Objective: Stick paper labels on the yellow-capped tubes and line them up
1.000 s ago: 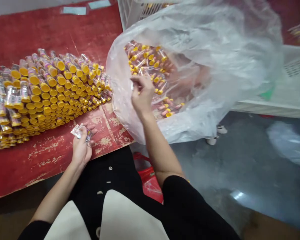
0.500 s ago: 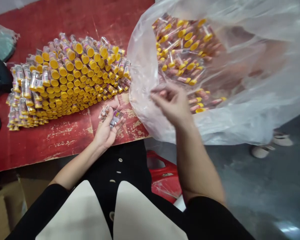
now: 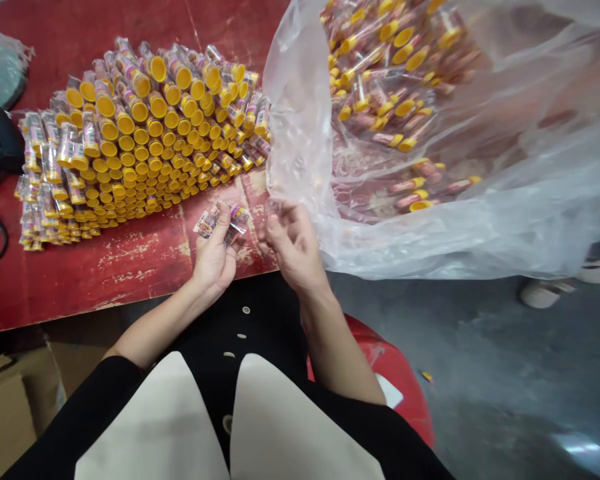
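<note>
Wrapped tubes (image 3: 223, 220) sit clenched in the left hand (image 3: 215, 253)'s grip; right hand (image 3: 290, 243) hovers beside, loosely curled, empty.

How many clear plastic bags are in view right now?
2: a big clear bag of yellow-capped tubes at the table's right edge, beside the right hand, and a small bag at the far left edge. Others may lie out of frame.

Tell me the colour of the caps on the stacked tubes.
Yellow caps on the stacked tubes, clearest in the head view.
</note>
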Motion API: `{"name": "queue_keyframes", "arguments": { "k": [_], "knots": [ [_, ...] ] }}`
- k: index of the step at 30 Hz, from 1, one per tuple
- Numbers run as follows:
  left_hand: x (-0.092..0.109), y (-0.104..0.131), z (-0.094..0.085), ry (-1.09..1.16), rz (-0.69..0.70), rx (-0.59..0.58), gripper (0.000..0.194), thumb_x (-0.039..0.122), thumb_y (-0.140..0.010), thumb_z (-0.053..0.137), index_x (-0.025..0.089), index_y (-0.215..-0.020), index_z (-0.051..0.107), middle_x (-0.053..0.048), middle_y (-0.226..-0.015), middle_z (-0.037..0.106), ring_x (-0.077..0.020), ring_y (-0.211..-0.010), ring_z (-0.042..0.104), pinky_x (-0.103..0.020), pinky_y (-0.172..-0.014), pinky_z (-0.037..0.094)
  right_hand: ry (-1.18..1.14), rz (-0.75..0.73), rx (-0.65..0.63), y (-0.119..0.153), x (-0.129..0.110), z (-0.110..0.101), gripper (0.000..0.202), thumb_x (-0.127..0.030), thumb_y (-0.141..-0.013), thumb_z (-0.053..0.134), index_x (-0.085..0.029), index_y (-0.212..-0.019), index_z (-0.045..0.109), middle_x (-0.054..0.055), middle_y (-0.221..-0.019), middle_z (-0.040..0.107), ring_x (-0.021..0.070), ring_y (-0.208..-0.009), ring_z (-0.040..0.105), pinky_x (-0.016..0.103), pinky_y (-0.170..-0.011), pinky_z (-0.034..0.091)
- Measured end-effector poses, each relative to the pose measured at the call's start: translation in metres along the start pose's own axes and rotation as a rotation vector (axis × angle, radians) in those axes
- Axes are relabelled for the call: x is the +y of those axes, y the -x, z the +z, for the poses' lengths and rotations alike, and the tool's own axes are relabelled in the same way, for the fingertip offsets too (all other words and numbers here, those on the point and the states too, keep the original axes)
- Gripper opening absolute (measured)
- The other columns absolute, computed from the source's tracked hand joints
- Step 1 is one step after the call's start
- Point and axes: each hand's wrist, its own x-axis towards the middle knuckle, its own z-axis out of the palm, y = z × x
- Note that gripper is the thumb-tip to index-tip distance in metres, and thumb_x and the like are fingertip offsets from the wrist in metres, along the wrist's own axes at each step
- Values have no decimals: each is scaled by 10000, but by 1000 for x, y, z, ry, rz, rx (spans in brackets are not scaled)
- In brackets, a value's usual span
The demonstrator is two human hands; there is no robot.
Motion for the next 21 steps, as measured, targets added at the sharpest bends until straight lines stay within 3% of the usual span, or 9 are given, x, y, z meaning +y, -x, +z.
{"name": "queue_keyframes", "arguments": {
  "k": [3,5,14,21],
  "knots": [
    [6,1,3,5,-60,16,220,259,-742,828,142,-792,648,55,-677,649,-29,-566,580,-165,-574,428,162,-136,8,14,-10,-15,348,-385,-962,554,-251,-1283,569,71,-1161,591,183,-1110,596,369,-966,539],
    [7,2,4,17,-77,7,231,267,-731,837,143,-808,657,49,-687,653,-29,-585,590,-155,-580,426,242,-238,16,20,-13,-20,336,-305,-945,581,-245,-1276,582,78,-1163,574,203,-1138,578,405,-1011,513],
    [0,5,-1,1,-113,-55,185,256,-775,798,137,-783,657,37,-724,666,-49,-645,611,-193,-676,466,307,-537,125,27,-5,-25,331,-190,-828,738,-259,-1133,630,36,-1056,648,188,-1006,655,369,-897,566],
    [-1,9,0,-62,-135,-82,208,272,-755,816,139,-778,658,33,-741,669,-58,-651,616,-203,-687,495,448,-676,211,22,-10,-26,327,-165,-823,747,-250,-1131,675,50,-1043,709,185,-957,700,354,-835,610]
  ]
}}
